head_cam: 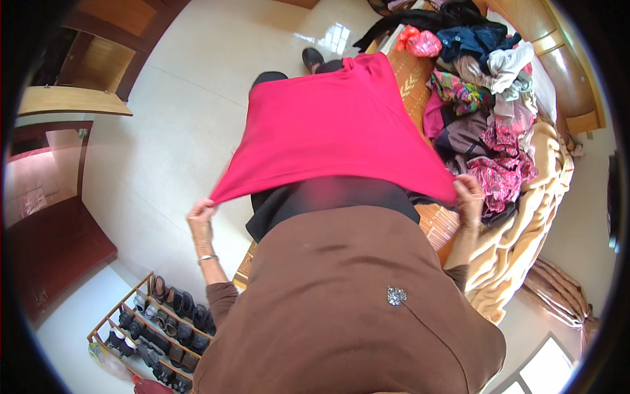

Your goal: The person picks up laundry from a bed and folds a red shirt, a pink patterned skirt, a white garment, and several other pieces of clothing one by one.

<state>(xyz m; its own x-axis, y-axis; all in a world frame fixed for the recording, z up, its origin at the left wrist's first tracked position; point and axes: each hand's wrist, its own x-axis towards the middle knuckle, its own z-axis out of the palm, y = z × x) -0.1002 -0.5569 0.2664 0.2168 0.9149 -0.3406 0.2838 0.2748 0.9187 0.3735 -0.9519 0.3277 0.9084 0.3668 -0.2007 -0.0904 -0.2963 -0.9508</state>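
Observation:
A bright pink garment [325, 128] is stretched out over my lap and knees. Its near edge is pulled wide between my two hands. My left hand [202, 212], with a bracelet at the wrist, pinches one corner of that edge above the floor. On the opposite side, my right hand [467, 194] grips the other corner, close to the heaped clothes. The garment's far end drapes past my knees beside the bed mat. Beneath it my black trousers [339, 197] show in part. What folds lie under the fabric is hidden.
Crumpled clothes [497, 147] lie heaped on the woven bed mat [413, 93] at right, beside a tan blanket [541, 192] and a red plastic bag [423, 43]. A shoe rack [157, 335] stands at lower left. Pale floor tiles [172, 123] and an opened cabinet door [74, 101] are on the left.

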